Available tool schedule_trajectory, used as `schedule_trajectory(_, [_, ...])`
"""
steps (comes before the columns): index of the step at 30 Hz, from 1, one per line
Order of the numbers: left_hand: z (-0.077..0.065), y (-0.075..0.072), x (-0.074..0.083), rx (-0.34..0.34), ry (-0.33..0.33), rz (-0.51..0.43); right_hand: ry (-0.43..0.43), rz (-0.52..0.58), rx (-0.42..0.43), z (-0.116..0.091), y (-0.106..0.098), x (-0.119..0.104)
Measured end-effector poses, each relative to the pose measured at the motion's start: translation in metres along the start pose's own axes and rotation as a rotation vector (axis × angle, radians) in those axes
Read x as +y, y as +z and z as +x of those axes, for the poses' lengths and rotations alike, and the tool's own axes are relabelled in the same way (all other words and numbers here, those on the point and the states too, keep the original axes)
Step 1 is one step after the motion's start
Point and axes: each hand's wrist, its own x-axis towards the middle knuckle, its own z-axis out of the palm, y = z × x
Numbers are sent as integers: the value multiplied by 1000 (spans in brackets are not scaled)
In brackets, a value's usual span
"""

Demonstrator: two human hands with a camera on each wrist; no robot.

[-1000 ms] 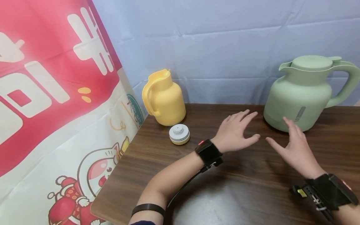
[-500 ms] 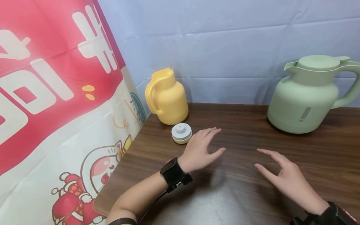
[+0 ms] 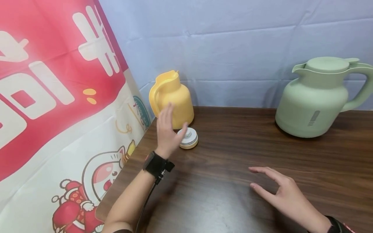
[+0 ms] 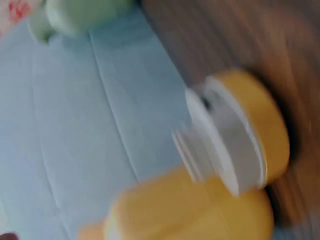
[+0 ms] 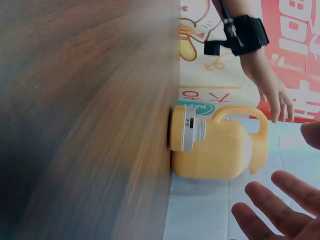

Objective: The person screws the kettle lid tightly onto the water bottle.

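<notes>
There's the left-hand jug [image 3: 182, 97] at the back of your worktop [image 3: 227, 145], lid [image 3: 190, 139] just in front of it, your left fingers [image 3: 166, 118] to the lid's left; well across to the right stands the other jug [image 3: 313, 100], your right fingers [image 3: 269, 172] nearer you, cloth [image 3: 233, 58] behind both jugs, banner [image 3: 43, 145] along the worktop's left.

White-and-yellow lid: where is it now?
In the head view, the lid sits at left on the table, in front of the yellow jug, partly hidden by the left hand.

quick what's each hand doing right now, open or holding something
Left hand: open, holding nothing, partly in front of the yellow jug in the head view.
Right hand: open, holding nothing.
</notes>
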Motion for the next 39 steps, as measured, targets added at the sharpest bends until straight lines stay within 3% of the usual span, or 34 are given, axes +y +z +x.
schedule_trajectory(5, [22,1,-37,69,-212,63,-13,2,22,-2,-1,0])
schedule_trajectory(10, [38,7,-71,98,-460,22,-39,7,54,-3,-3,1])
schedule_trajectory(13, [43,10,-88,80,-584,-49,-53,20,66,-4,-3,3])
schedule_trajectory(18, [48,12,-109,0,-811,-256,-69,15,83,-6,-4,5])
schedule_trajectory(20, [48,12,-115,-28,-871,-333,-63,16,79,-6,-5,5])
schedule_trajectory(27, [47,15,-121,-78,-899,-504,-42,34,50,-6,-6,6])
schedule_trajectory(34, [47,15,-122,-102,-907,-513,-54,43,46,-5,-7,7])
schedule_trajectory(39, [46,16,-122,-71,-915,-525,-46,39,40,-6,-6,6])
